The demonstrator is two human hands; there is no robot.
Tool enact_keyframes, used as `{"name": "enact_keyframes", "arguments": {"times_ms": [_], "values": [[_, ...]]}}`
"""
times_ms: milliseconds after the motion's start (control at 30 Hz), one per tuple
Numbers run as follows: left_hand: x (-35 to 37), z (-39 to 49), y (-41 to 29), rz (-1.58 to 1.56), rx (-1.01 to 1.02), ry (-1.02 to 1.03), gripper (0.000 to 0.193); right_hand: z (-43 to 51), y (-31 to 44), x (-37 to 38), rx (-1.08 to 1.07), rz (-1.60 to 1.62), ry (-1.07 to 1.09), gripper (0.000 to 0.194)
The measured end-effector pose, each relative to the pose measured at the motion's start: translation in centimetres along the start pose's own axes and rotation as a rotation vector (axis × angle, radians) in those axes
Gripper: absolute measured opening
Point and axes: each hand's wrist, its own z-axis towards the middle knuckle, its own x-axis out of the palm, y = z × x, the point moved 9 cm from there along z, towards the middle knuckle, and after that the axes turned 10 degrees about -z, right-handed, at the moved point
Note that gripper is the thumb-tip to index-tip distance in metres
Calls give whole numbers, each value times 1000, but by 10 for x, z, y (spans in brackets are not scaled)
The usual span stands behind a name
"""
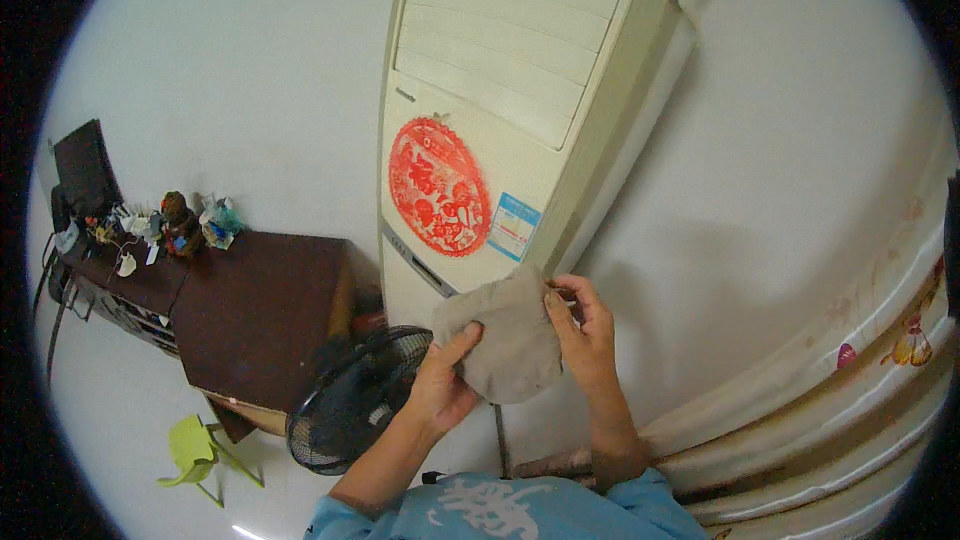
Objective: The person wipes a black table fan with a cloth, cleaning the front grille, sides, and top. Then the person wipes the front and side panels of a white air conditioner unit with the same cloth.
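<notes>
A folded greyish-beige cloth is held up in front of me, below the middle of the view. My left hand grips its lower left side, with the thumb lying on top. Its upper right edge is pinched between the thumb and fingers of my right hand. Behind the cloth stands a tall cream floor-standing air conditioner with closed louvres, a red round decorative sticker and a blue-and-white label. The cloth covers part of the unit's lower front.
A black-caged fan stands left of my left forearm, beside a dark brown cabinet. Small ornaments, a stuffed toy and a dark monitor are farther left. A green chair is at lower left; a patterned curtain hangs at right.
</notes>
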Motion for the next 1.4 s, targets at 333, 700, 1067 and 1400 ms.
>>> {"name": "enact_keyframes", "arguments": {"times_ms": [333,700,1067,1400], "values": [[60,31,-28,80,244,132,55,18,17,-29,-206,-35,-199,26],[189,87,-77,917,1244,533,61,67,60,-58,-378,-67,-494,22],[241,149,-49,1727,1428,588,85,82,56,-80,-370,-91,-531,21],[311,149,-60,1755,1835,453,80,87,67,-109,-460,-182,-567,21]]}}
